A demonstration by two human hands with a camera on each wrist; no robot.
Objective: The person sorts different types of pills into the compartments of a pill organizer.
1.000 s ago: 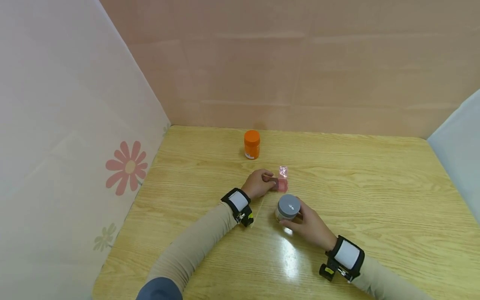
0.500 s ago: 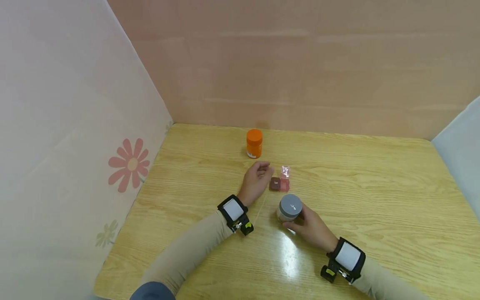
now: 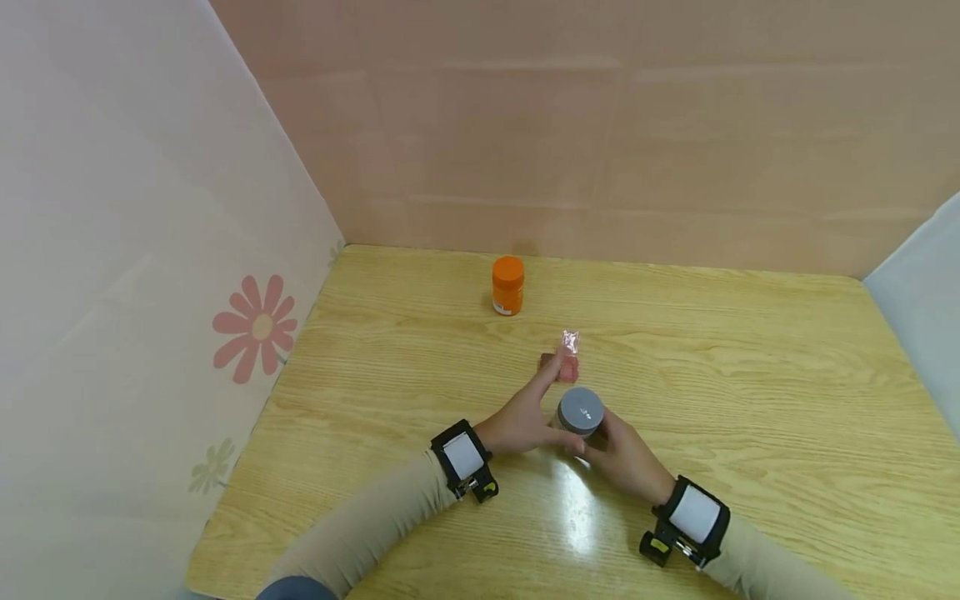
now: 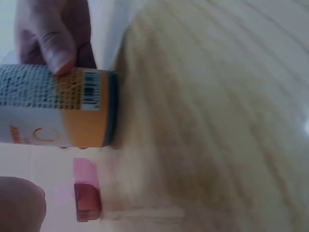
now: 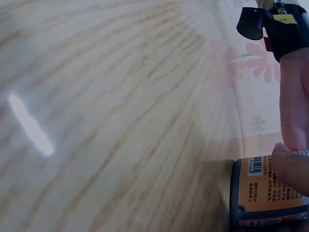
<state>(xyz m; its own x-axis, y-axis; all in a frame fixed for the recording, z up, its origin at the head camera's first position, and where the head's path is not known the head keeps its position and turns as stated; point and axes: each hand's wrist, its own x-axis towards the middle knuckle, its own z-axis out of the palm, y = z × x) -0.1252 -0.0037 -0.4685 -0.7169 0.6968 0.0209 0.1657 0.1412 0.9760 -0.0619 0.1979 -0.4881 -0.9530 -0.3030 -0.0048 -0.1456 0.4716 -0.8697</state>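
A jar point(image 3: 581, 407) with a grey lid stands upright on the table, its orange and white label printed with a barcode. My right hand point(image 3: 630, 460) holds it from the right, thumb pressed to the label point(image 5: 258, 193). From the left, my left hand point(image 3: 521, 422) reaches toward the same jar, thumb and fingers spread apart; the thumb tip overlaps the jar's near side in the head view. Behind the left fingers lie a small pink open case point(image 3: 569, 369) with a shiny lid point(image 3: 571, 341) and a dark reddish-brown block point(image 4: 87, 202), partly covered in the head view.
An orange bottle point(image 3: 507, 286) with an orange cap stands farther back on the wooden table point(image 3: 712, 358). A beige backdrop point(image 3: 600, 125) rises behind the table, and a white flower-printed sheet point(image 3: 150, 333) borders the left. A pale thin strip point(image 4: 145, 212) lies beside the block.
My left hand has let go of the brown block beside the pink case, drawn back, then moved toward the jar with its fingers spread. The right hand stays on the jar.
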